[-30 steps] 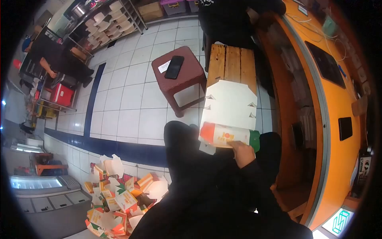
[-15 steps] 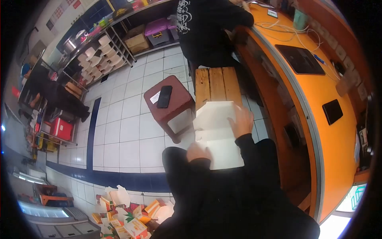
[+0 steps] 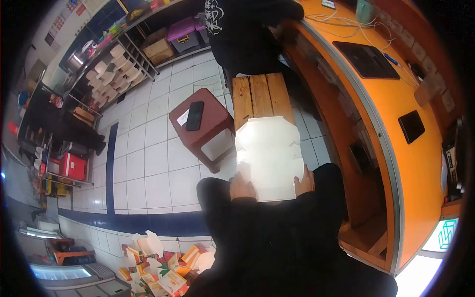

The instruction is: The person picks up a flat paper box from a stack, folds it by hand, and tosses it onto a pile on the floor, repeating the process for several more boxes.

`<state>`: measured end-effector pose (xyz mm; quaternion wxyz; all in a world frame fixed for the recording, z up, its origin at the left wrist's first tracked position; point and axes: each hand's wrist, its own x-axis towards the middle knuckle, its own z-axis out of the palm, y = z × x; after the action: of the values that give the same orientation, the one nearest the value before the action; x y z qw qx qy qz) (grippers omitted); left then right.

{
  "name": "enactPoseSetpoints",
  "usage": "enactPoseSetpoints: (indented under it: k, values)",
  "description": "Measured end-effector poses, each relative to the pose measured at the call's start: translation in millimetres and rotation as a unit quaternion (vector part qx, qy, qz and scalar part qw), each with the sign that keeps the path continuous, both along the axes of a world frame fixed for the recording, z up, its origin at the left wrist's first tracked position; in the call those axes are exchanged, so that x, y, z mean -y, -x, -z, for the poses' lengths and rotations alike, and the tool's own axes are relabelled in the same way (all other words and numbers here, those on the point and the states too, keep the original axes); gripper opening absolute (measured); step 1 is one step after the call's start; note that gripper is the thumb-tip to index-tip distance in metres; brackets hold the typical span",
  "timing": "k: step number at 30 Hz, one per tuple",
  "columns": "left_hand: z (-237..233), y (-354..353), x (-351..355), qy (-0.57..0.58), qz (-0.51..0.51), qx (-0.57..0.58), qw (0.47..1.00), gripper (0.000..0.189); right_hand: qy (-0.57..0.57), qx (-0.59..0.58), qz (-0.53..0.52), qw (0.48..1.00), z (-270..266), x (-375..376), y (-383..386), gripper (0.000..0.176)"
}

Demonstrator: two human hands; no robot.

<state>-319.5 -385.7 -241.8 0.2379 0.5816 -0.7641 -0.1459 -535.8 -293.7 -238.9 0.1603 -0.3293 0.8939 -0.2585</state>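
Note:
A white cardboard box blank [image 3: 269, 153] lies flat and opened out across my lap and the end of the wooden bench [image 3: 264, 96], with cut corners and notches along its sides. My left hand [image 3: 242, 187] grips its near left side. On the near right edge, my right hand [image 3: 304, 180] holds the board with the thumb on top and the other fingers partly hidden.
A maroon stool [image 3: 217, 114] carrying a black phone [image 3: 195, 116] stands to the left. An orange counter [image 3: 420, 198] with a tablet [image 3: 366, 59] runs along the right. Printed food boxes [image 3: 168, 282] are piled at lower left. Two people are farther off.
My right hand has moved from the upper right flap down to the near right edge. The blank now lies flatter and more spread out. The view has shifted slightly.

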Motion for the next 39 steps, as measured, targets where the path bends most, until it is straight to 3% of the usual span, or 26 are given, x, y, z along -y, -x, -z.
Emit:
enactPoseSetpoints:
  k: [2,7,10,12,16,18,20,21,24,26,31,32,33,35,36,37,39]
  values:
    - [-3.1,1.0,6.2,-0.023,0.026,0.058,0.998,0.064,0.009,0.000,0.001,1.000,-0.8,1.2,-1.4,0.064]
    - [-1.5,1.9,-3.7,-0.004,-0.016,0.073,0.997,0.061,0.023,-0.001,0.004,1.000,-13.0,0.8,-10.4,0.064]
    - [-5.7,1.1,-2.1,-0.001,-0.004,0.098,0.995,0.056,0.033,-0.081,-0.005,0.996,-24.5,-1.7,-11.9,0.060]
    - [-10.2,0.2,-0.6,0.009,0.011,0.128,0.992,0.053,-0.035,-0.099,-0.019,0.994,-34.2,-1.0,-10.6,0.052]
    - [-7.7,-10.3,11.1,-0.009,0.029,-0.009,0.999,0.043,0.042,-0.070,-0.011,0.997,-6.9,-0.4,2.9,0.044]
    - [-9.2,-14.5,15.4,-0.048,0.013,-0.061,0.997,0.041,0.164,0.023,0.022,0.986,13.6,-2.4,15.2,0.035]
    - [-9.6,-17.9,19.5,-0.215,-0.069,-0.260,0.939,0.045,0.171,0.079,0.047,0.981,18.1,-3.3,17.7,0.032]
    - [-6.2,-21.7,21.0,-0.215,-0.070,-0.259,0.939,0.045,0.180,0.132,0.071,0.972,20.3,-1.9,18.9,0.029]
    - [34.6,-36.4,32.8,-0.203,0.007,-0.254,0.946,0.055,0.164,0.143,0.078,0.973,-13.1,-1.5,10.9,0.027]
    - [45.6,-40.6,37.2,-0.200,0.074,-0.319,0.923,0.073,0.158,0.142,0.073,0.974,-11.0,-1.6,12.7,0.027]
    - [20.8,-39.2,34.4,-0.285,0.055,-0.443,0.848,0.065,0.150,0.172,0.072,0.971,12.3,-1.8,22.4,0.032]
    - [22.5,-40.2,33.1,-0.292,0.051,-0.475,0.828,0.061,0.151,0.142,0.013,0.978,23.1,-4.1,26.7,0.038]
    - [27.4,-41.5,36.0,-0.294,0.050,-0.475,0.828,0.061,0.151,0.111,-0.046,0.981,34.3,-7.1,29.5,0.043]
    - [24.8,-41.6,39.8,-0.329,0.029,-0.357,0.874,0.051,0.128,0.109,-0.043,0.985,27.9,-7.0,27.5,0.048]
    - [25.4,-40.1,32.1,-0.355,0.027,-0.344,0.869,0.036,0.108,0.106,-0.040,0.988,24.9,-7.2,25.9,0.052]
    - [34.2,-39.7,32.4,-0.358,0.024,-0.344,0.868,0.036,0.105,0.107,-0.040,0.988,17.0,-7.2,21.0,0.052]
    - [59.3,-40.1,38.4,-0.267,0.039,-0.083,0.959,0.044,0.080,0.019,-0.016,0.996,0.0,-5.1,11.8,0.054]
